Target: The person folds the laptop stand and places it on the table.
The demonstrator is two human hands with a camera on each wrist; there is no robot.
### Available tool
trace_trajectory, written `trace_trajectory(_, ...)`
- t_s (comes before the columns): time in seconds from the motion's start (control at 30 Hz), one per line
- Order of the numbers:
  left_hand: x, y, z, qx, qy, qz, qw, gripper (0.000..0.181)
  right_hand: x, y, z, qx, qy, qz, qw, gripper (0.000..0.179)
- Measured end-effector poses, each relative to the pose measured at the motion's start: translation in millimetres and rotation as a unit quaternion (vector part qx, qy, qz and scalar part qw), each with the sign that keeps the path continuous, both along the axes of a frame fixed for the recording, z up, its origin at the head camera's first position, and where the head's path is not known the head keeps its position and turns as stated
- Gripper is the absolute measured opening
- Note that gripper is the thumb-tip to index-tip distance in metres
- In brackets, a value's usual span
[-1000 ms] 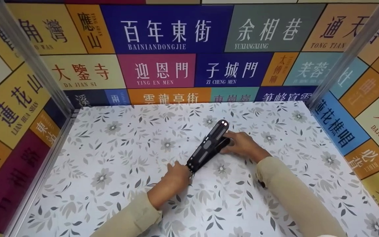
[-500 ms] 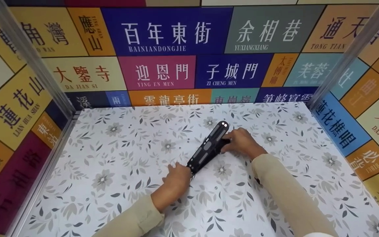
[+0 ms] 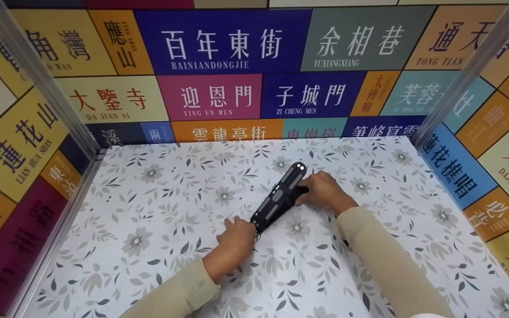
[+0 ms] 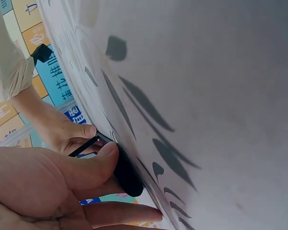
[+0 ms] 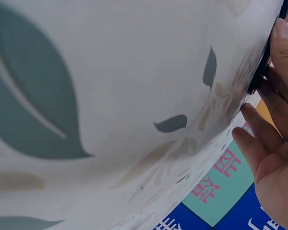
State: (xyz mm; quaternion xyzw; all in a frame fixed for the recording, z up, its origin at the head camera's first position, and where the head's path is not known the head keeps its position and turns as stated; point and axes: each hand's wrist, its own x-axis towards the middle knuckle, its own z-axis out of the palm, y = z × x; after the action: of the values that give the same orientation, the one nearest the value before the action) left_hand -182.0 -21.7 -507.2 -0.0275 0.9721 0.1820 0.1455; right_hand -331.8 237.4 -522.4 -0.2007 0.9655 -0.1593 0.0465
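A long black folding stand [image 3: 276,196] with grey pads lies slantwise over the patterned cloth, its two bars spread in a narrow V. Two bright dots mark its rounded far end. My left hand [image 3: 237,240] holds the near, joined end; the left wrist view has the thumb [image 4: 105,160] against the black end [image 4: 128,177], the fingers on its other side. At the far right, my right hand [image 3: 325,190] pinches the end of the lower bar. The right wrist view shows that thumb [image 5: 282,40] along the bar's black edge [image 5: 259,76], fingertips behind it.
A white cloth [image 3: 170,190] with grey leaves and flowers covers the table. Behind it and at both sides stand walls [image 3: 217,106] of coloured panels with lettering. Clear upright strips [image 3: 462,75] stand at the back corners.
My right hand and sleeve have shifted slightly left, and the gap between the stand's bars looks narrower than a second ago. My left hand has barely moved.
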Motion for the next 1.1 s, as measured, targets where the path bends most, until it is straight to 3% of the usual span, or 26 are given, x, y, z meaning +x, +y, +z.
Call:
trace_trajectory(0.2,-10.4,-4.9,0.8,-0.018,-0.027,-0.006,0.9995,0.034,3.4,0,3.0,0.011,0.005,-0.004,0.9999,0.056)
trace_trajectory(0.6,-31.6,-30.5,0.6,-0.049,-0.012,-0.028,0.9983,0.049,29.1,-6,7.8,0.040,0.013,-0.069,0.9967,0.057)
trace_trajectory(0.8,-52.2,-46.4,-6.4,-0.077,0.033,-0.065,0.9943,0.060,45.7,-12,11.5,0.084,0.051,-0.099,0.9902,0.051)
trace_trajectory(0.93,-71.9,-55.3,-11.6,-0.042,0.009,-0.033,0.9986,0.047,55.9,-19,10.8,0.106,0.055,-0.117,0.9860,0.059)
trace_trajectory(1.03,-84.4,-60.4,-12.3,-0.020,-0.011,-0.016,0.9996,0.052,62.7,-24,9.5,0.105,0.053,-0.126,0.9849,0.059)
trace_trajectory(1.1,-89.6,-63.4,-11.5,-0.019,-0.009,-0.030,0.9993,0.062,67.5,-27,10.2,0.099,0.056,-0.131,0.9849,0.056)
